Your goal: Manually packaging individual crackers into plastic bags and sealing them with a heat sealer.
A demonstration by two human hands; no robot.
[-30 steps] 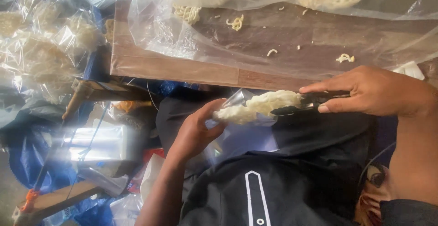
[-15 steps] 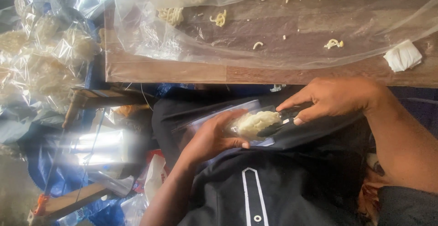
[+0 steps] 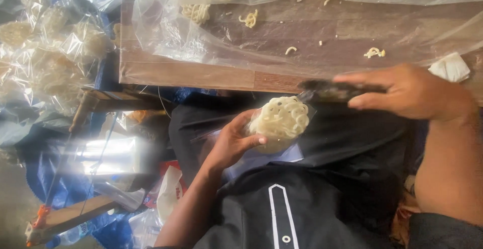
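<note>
Your left hand (image 3: 234, 141) cups a round, lacy disc of pale noodle-like cracker (image 3: 280, 119), fingers curled behind it and the thumb pressed across its lower edge, so the cracker sits upright over your lap, just below the edge of the wooden tabletop (image 3: 201, 75). A clear plastic bag (image 3: 261, 153) seems to lie around and under the cracker, but the film is too faint to tell whether the cracker is inside it or only resting against it. Your right hand (image 3: 410, 92) is closed around a dark pair of tongs (image 3: 334, 90), thumb and forefinger pressed along the handle; the tip points at the cracker's upper right rim and looks to be touching or just beside it, though motion blur hides the exact contact. I judge you are at the bagging step, with one cracker being seated into its wrapper by tong and palm together. The next move calls for a light touch: the cracker looks brittle, so keep the left hand steady beneath it and let the tongs nudge, not squeeze. Above, a plastic sheet (image 3: 302, 32) covers the tabletop with loose crumbs (image 3: 374, 53) scattered on it, and a heap of already bagged crackers (image 3: 55, 53) lies off to your left.
</note>
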